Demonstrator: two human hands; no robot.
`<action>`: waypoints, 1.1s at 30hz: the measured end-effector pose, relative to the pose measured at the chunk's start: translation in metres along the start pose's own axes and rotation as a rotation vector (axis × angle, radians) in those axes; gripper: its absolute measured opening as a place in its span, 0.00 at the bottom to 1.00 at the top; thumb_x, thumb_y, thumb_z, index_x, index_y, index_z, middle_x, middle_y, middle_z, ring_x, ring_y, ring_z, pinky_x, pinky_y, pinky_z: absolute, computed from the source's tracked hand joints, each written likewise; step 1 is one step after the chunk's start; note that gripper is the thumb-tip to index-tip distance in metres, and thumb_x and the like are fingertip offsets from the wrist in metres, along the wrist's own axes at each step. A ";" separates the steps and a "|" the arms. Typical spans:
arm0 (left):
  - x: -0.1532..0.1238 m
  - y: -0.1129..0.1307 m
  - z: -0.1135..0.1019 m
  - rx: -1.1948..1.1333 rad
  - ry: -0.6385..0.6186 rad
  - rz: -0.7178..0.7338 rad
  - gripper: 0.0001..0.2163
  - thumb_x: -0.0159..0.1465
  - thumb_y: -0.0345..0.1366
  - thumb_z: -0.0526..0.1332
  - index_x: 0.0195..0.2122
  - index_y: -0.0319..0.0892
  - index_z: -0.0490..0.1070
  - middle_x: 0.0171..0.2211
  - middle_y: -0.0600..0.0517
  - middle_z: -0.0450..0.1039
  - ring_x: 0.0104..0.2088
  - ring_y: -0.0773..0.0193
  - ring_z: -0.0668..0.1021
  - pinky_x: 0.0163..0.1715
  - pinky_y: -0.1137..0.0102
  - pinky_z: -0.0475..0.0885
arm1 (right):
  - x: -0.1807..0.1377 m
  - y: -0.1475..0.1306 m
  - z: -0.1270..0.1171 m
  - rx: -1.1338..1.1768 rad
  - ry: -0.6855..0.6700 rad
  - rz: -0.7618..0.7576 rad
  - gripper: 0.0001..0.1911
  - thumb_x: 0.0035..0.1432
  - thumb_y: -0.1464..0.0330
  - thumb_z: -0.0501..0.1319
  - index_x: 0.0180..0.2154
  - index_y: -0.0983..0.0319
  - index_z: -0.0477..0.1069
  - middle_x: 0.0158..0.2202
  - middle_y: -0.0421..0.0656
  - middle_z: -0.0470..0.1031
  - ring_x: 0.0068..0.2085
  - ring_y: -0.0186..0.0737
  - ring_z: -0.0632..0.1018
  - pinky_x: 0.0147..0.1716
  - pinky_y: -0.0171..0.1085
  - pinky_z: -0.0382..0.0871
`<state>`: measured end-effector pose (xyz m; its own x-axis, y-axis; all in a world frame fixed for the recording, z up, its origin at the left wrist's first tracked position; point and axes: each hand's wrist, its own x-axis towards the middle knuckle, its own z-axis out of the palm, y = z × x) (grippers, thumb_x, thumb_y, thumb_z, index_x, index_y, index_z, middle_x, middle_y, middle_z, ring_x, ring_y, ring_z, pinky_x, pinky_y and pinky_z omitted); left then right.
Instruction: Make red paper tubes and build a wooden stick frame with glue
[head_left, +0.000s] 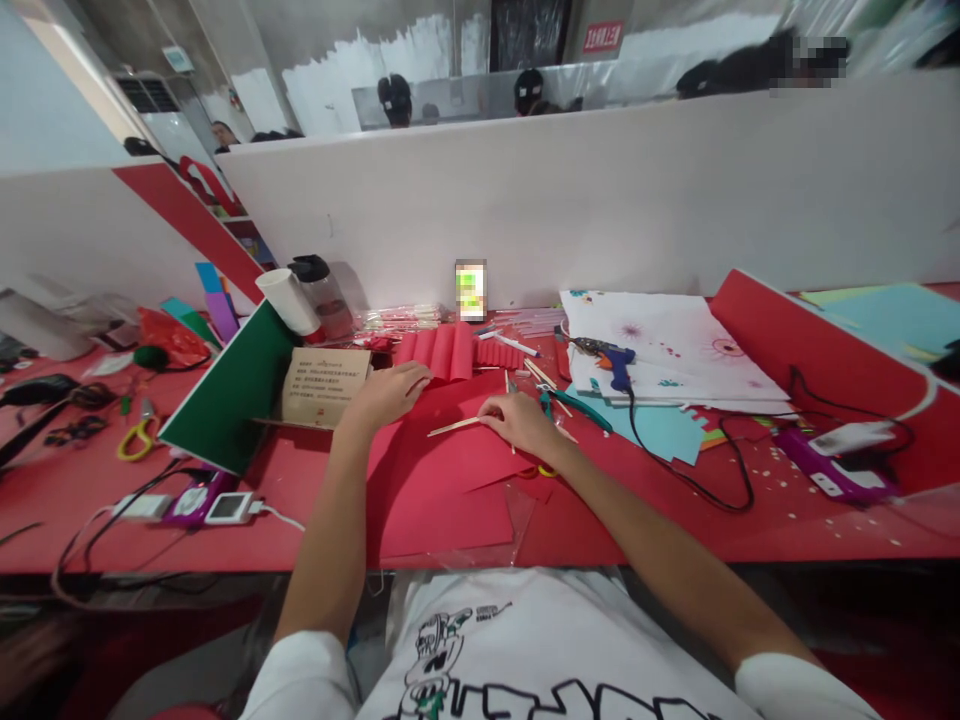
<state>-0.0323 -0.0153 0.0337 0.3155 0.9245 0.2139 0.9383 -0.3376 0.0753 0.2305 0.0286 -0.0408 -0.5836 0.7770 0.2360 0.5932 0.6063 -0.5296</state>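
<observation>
My left hand [394, 393] lies over red paper [442, 500] with its fingers stretched out flat, close to the rolled red paper tubes [435, 350]. Between the thumb and fingers of my right hand [521, 420] is the end of a thin wooden stick [454, 428], which points left above the red sheet. Just right of that hand lie pliers with teal handles [585, 408] and more thin sticks [538, 373]. Yellow scissor handles [546, 470] show partly under my right wrist.
A glue gun [619, 368] with a black cord rests on white printed sheets [675, 335]. A cardboard box [322, 385] and a green board [232, 390] stand left. Behind are a bottle [326, 295], a phone [471, 290] and a white partition [600, 200]. Purple power strips [832, 468] lie at both sides.
</observation>
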 end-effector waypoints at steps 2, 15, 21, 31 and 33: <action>-0.001 -0.002 -0.001 0.004 -0.005 -0.017 0.16 0.74 0.39 0.49 0.50 0.44 0.75 0.48 0.45 0.79 0.44 0.55 0.81 0.43 0.67 0.71 | 0.002 -0.001 0.003 -0.040 0.003 -0.008 0.04 0.63 0.70 0.66 0.38 0.59 0.82 0.38 0.45 0.85 0.41 0.44 0.83 0.45 0.39 0.69; -0.005 -0.011 -0.001 0.011 -0.050 -0.050 0.14 0.73 0.38 0.51 0.50 0.44 0.74 0.50 0.46 0.78 0.46 0.54 0.80 0.44 0.66 0.71 | 0.016 -0.004 0.013 -0.113 0.015 -0.032 0.05 0.64 0.70 0.65 0.39 0.60 0.81 0.39 0.45 0.85 0.41 0.44 0.82 0.44 0.39 0.69; -0.005 -0.008 -0.003 0.000 -0.058 -0.060 0.14 0.73 0.37 0.50 0.50 0.44 0.74 0.50 0.46 0.78 0.46 0.54 0.80 0.43 0.66 0.71 | 0.018 -0.004 0.014 -0.101 0.008 -0.037 0.05 0.64 0.71 0.65 0.39 0.60 0.81 0.40 0.45 0.84 0.41 0.45 0.82 0.44 0.39 0.68; -0.006 -0.013 0.002 -0.041 -0.066 -0.006 0.12 0.70 0.40 0.56 0.48 0.45 0.76 0.49 0.46 0.78 0.47 0.54 0.80 0.45 0.66 0.72 | 0.023 -0.011 0.020 -0.217 -0.006 -0.066 0.07 0.67 0.70 0.62 0.42 0.59 0.80 0.43 0.46 0.84 0.45 0.46 0.81 0.47 0.41 0.67; -0.005 -0.015 0.004 -0.062 -0.079 0.009 0.11 0.69 0.40 0.57 0.47 0.44 0.77 0.48 0.45 0.79 0.48 0.53 0.79 0.47 0.65 0.72 | 0.022 -0.013 0.014 -0.239 -0.013 -0.072 0.08 0.67 0.70 0.61 0.43 0.60 0.79 0.44 0.47 0.83 0.46 0.47 0.81 0.47 0.41 0.66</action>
<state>-0.0479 -0.0146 0.0278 0.3366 0.9316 0.1372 0.9256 -0.3541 0.1339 0.2024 0.0352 -0.0403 -0.6354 0.7290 0.2546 0.6632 0.6841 -0.3037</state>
